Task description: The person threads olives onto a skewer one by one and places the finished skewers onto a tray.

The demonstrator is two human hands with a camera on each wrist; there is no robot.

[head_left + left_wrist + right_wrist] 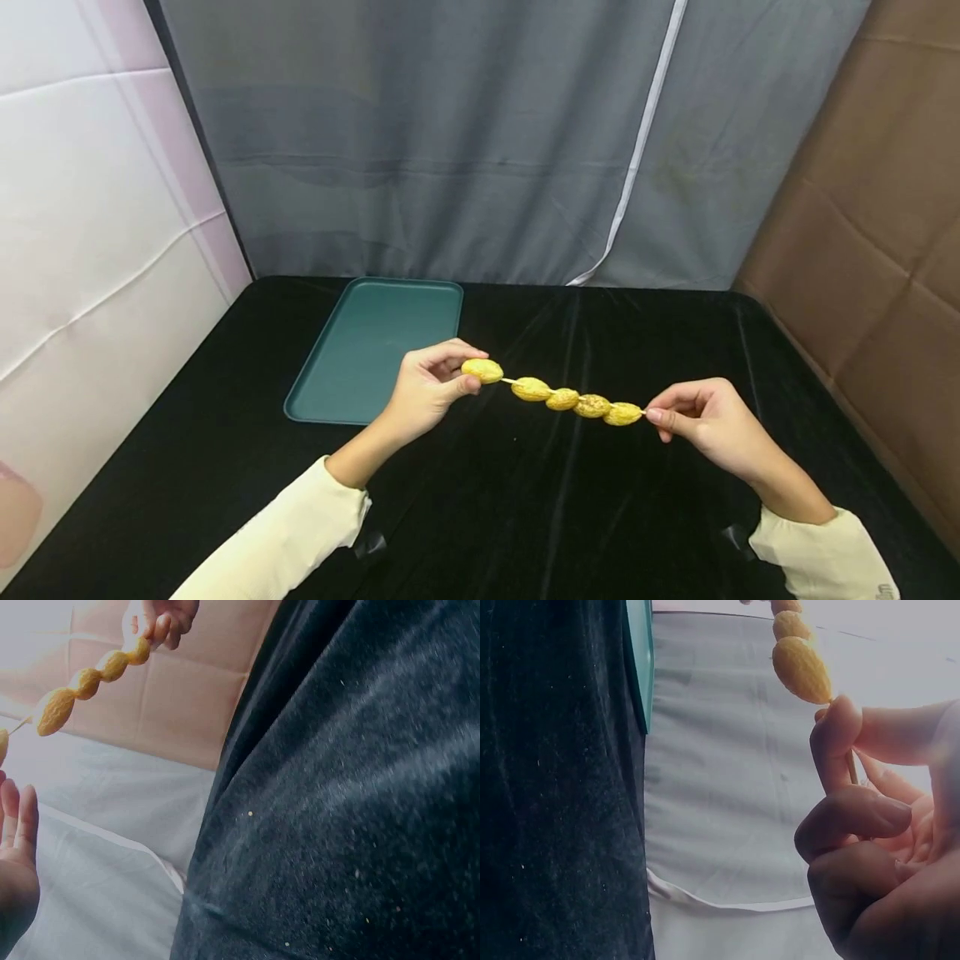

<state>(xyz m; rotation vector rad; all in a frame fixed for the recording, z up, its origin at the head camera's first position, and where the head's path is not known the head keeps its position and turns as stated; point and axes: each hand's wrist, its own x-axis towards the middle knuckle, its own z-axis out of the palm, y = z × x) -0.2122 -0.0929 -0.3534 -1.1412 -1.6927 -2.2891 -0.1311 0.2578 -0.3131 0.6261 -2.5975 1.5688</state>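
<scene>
A thin skewer [507, 381] runs between the two hands, tilted down toward the right, with several yellow oval pieces on it, rough-skinned like small potatoes. My left hand [423, 390] pinches the leftmost oval piece [482, 371] between thumb and fingers. A short bare length of skewer separates that piece from the others, which sit close together near the right end. At that end my right hand [712, 421] pinches the skewer just beyond the last oval piece [622, 414]. In the right wrist view, the skewer's end [853, 766] passes behind the curled fingers.
A dark green tray [341, 367] lies at the back left of the black-covered table [480, 517], partly behind the left hand. A grey curtain [420, 150] stands behind, with a white cloth wall [97, 225] at left and a brown one [885, 200] at right.
</scene>
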